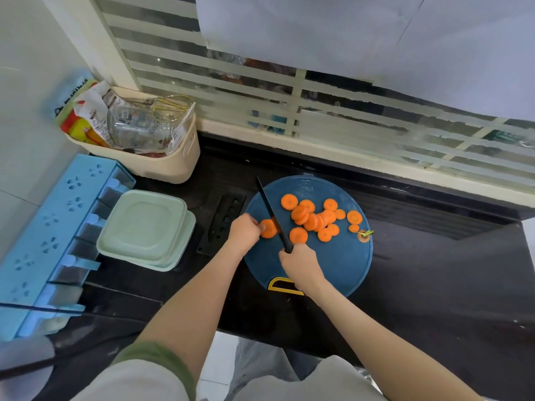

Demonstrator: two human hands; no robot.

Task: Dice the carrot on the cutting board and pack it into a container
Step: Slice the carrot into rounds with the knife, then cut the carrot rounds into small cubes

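Note:
A round dark blue cutting board (338, 261) lies on the black counter. Several orange carrot slices (314, 219) are scattered and stacked across its upper half, with the carrot's stem end (364, 235) at the right rim. My left hand (243, 231) pinches a carrot piece (268, 228) at the board's left edge. My right hand (301, 263) grips the handle of a black knife (270, 211), whose blade runs up and left across that piece. Light green lidded containers (144, 230) are stacked left of the board.
A black knife sheath (223, 224) lies between the containers and the board. A cream basket (162, 157) of packets and a glass jar stands at the back left. A blue rack (46, 241) lines the left wall. A window sill runs behind the counter.

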